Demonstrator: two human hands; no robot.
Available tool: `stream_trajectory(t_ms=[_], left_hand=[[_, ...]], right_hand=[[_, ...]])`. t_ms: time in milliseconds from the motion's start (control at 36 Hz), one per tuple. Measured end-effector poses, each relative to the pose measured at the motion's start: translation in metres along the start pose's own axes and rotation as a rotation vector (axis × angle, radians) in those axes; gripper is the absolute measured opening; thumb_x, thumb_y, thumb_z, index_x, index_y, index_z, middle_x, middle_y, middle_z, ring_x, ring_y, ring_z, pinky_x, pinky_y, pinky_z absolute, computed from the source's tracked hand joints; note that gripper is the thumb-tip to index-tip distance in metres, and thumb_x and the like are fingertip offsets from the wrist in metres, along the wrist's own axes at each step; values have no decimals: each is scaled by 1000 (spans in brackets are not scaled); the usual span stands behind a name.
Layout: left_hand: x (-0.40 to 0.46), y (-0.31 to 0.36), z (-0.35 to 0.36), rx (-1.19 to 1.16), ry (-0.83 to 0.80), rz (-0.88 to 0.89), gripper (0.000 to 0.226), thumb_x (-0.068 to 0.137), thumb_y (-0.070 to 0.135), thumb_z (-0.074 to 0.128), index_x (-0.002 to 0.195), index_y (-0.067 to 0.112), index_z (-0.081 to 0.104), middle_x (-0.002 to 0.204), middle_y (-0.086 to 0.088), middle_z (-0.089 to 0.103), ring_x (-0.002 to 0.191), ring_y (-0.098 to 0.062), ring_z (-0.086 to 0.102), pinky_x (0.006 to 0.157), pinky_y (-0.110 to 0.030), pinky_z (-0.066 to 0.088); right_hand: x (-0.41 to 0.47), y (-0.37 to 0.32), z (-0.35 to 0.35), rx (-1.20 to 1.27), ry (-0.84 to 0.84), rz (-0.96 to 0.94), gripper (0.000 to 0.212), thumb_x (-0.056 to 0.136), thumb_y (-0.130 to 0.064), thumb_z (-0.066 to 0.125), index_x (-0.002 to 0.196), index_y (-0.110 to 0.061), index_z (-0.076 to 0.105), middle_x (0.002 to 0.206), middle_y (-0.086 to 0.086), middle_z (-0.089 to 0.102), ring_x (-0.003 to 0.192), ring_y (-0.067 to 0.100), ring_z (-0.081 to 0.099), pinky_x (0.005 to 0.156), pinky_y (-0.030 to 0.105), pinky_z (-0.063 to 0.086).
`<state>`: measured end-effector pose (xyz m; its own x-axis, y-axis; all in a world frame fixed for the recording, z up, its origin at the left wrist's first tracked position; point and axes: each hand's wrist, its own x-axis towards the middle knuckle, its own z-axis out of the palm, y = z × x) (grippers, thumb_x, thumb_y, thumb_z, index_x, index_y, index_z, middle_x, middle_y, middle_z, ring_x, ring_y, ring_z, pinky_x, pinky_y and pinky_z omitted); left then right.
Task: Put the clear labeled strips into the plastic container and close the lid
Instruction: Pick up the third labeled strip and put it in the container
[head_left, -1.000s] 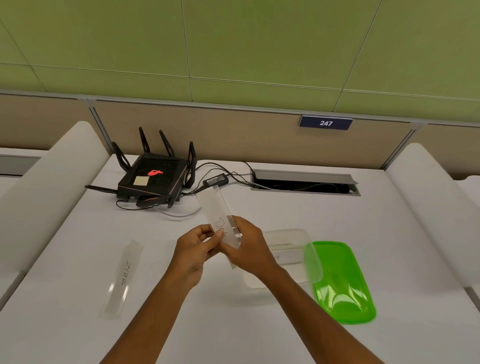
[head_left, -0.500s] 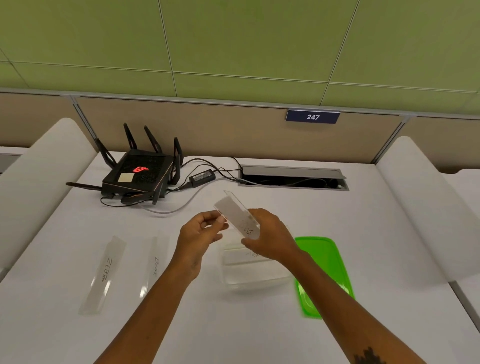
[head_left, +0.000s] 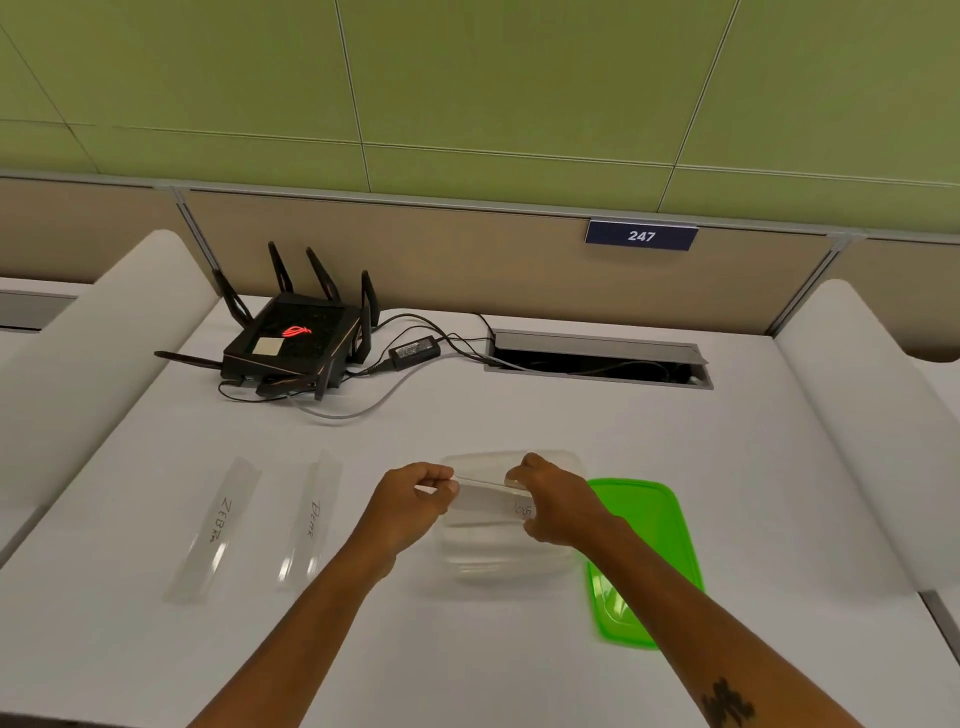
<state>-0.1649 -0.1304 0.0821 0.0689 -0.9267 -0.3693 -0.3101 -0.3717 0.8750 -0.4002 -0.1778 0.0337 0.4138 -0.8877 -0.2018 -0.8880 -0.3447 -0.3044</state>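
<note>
Left hand (head_left: 415, 501) and right hand (head_left: 553, 506) pinch opposite ends of a thin, light, probably bendy, slippery clear strip (head_left: 485, 496) over the open container (head_left: 509, 564).

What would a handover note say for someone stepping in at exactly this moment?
Left hand and right hand: each pinches one end of a clear strip, held level over the open plastic container.
Container: on the white table, lid off. Whether a strip already lies inside cannot be told.
Green lid: flat on the table, right of the container.
Two more strips on the table to the left: one marked ZEBRA, another beside it.
Done: one strip brought to the container.
Left: drop it in, add the other two, press the lid on.
</note>
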Motion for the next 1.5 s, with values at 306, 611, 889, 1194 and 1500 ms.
stream_trajectory(t_ms=[306, 611, 889, 1194, 1500], left_hand=[[-1, -15, 15, 128, -99, -97, 34, 94, 34, 71, 125, 22, 65, 113, 8, 68, 76, -17, 79, 71, -25, 55], [-1, -14, 35, 299, -112, -159, 45, 94, 40, 68, 131, 18, 59, 122, 0, 68, 64, -16, 78, 50, -21, 47], [9, -17, 48, 414, -82, -230, 52, 95, 44, 66, 136, 16, 56, 86, 0, 77, 62, -16, 78, 72, -33, 64], [13, -14, 66, 560, -143, -244, 53, 98, 42, 61, 139, 9, 53, 108, -8, 78, 64, -20, 79, 63, -25, 59], [13, -9, 69, 631, -172, -308, 51, 100, 46, 57, 133, 7, 54, 93, -7, 81, 63, -14, 75, 53, -18, 49]], right_hand=[[3, 14, 23, -133, -73, -70, 63, 70, -12, 74, 130, -21, 53, 127, 0, 59, 118, 24, 56, 83, 37, 52], [11, 13, 32, -249, -98, -142, 36, 73, -34, 74, 106, -21, 64, 100, 5, 69, 90, 31, 68, 68, 32, 44], [16, 7, 33, -380, -169, -186, 24, 78, -25, 75, 99, -18, 66, 100, 9, 67, 86, 34, 69, 67, 33, 40], [16, -1, 29, -486, -245, -210, 28, 81, -19, 75, 106, -9, 67, 104, 14, 68, 91, 36, 69, 67, 36, 41], [12, 3, 27, -361, -237, -123, 39, 76, -24, 79, 113, -16, 70, 110, 10, 69, 95, 33, 69, 80, 38, 54]])
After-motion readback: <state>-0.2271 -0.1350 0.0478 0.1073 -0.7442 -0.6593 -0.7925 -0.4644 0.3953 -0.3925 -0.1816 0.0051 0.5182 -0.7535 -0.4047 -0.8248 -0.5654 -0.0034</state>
